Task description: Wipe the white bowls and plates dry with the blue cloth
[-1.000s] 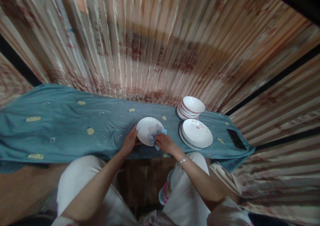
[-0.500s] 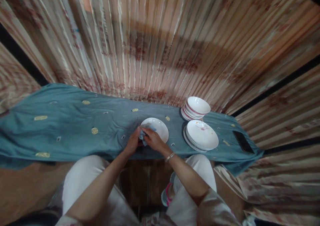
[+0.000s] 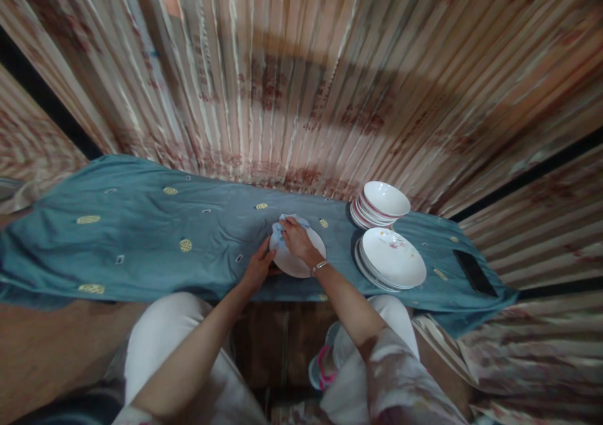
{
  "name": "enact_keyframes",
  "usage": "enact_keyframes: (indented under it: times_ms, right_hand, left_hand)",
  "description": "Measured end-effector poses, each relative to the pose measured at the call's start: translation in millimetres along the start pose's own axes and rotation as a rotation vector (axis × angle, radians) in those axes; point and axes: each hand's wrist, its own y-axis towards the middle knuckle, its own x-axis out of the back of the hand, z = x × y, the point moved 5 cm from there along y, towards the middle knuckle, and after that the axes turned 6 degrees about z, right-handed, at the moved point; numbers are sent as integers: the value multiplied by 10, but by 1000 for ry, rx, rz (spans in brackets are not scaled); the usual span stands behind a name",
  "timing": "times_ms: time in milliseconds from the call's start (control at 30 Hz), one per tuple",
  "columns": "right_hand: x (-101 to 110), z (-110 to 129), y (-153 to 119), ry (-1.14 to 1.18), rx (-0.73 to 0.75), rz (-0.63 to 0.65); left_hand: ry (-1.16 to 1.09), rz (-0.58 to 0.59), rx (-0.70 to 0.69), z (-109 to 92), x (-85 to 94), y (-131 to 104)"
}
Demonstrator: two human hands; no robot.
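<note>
A white plate (image 3: 308, 263) is in front of me over the teal cloth. My left hand (image 3: 260, 263) grips its left edge, thumb on the rim and fingers partly hidden beneath. On the plate's upper left part, my right hand (image 3: 296, 236) presses a light blue cloth (image 3: 279, 231) against the surface. The fingers of that hand are bunched on the cloth. A bracelet sits on my right wrist.
To the right stands a stack of white plates (image 3: 394, 258) with small flower prints. Behind it is a stack of red-rimmed white bowls (image 3: 384, 202). A dark phone (image 3: 473, 273) lies near the right end of the teal-covered table (image 3: 141, 224). Pleated curtains hang behind.
My right hand has moved with the cloth from the plate's near left edge up to its far left part. The hands are now apart. The view has shifted slightly.
</note>
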Motion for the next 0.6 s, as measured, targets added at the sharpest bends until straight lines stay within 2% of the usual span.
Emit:
enact_keyframes:
  times_ms: [233, 600]
  right_hand:
    - [164, -225, -16, -204, -167, 111]
    - [392, -434, -378, -376, -361, 183]
  left_hand:
    - [-6, 19, 22, -23, -11, -17]
    - [-57, 18, 6, 22, -6, -7]
